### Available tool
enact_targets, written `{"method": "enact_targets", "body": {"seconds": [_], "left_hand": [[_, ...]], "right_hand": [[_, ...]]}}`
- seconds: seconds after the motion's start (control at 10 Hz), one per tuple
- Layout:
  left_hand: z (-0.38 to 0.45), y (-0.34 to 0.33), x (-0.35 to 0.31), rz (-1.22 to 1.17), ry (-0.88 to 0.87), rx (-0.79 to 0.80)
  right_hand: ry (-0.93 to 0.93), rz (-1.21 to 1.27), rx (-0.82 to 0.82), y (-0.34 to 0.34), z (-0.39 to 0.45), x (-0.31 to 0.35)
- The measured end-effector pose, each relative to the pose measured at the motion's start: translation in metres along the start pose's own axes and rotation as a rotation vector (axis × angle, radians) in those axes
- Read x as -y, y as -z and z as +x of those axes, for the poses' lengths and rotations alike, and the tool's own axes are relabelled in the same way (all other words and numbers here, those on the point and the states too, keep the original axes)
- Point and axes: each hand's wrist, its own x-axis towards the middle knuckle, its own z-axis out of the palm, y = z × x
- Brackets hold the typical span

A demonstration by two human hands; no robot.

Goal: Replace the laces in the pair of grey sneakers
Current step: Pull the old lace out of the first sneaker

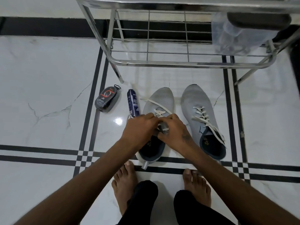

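Bare feet (125, 184) stand on the white marble floor (48, 78) at the near edge, toes just short of a black inlaid stripe, with dark trouser legs below them. Both forearms reach forward from there to the left grey sneaker (155, 124), which sits toe-away just beyond the feet. Over its lacing the left hand (139, 129) and the right hand (175, 129) meet, fingers curled in tight and pinching the white lace (158, 103) at the upper eyelets; the fingertips themselves are partly hidden behind the knuckles. One free end of that lace runs out from the hands across the toe of the shoe toward the far left. A few crossings show on the shoe just past the hands.

Right of it, close but apart, the right grey sneaker (199, 114) stands parallel, toe also pointing away, with a white lace threaded through its eyelets and the loose ends trailing over its dark collar.

Left of the shoes a dark blue spray can (133, 103) lies on the floor, its near end just beside the left hand. Further left sits a black shoe polish sponge case (108, 99). Beyond everything stands a steel shoe rack (162, 62), with a crumpled clear plastic bag (233, 34) on its right side.
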Motion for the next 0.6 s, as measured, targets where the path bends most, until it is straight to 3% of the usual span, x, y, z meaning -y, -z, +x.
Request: {"method": "enact_targets", "body": {"seconds": [0.3, 0.4, 0.5, 0.6], "left_hand": [[-0.006, -0.009, 0.011, -0.030, -0.125, -0.088], [-0.011, -0.013, 0.010, -0.537, 0.228, -0.139], [-0.014, -0.010, 0.002, -1.487, 0.928, -0.120], [-0.012, 0.002, -0.002, -1.448, 0.942, 0.045]], "right_hand": [[0.020, 0.032, 0.024, 0.004, -0.002, -0.002], [0.024, -0.003, -0.030, 0.003, -0.004, -0.003], [0.033, -0.054, -0.053, 0.003, -0.007, -0.006], [0.056, -0.086, -0.046, 0.002, -0.009, -0.007]]}}
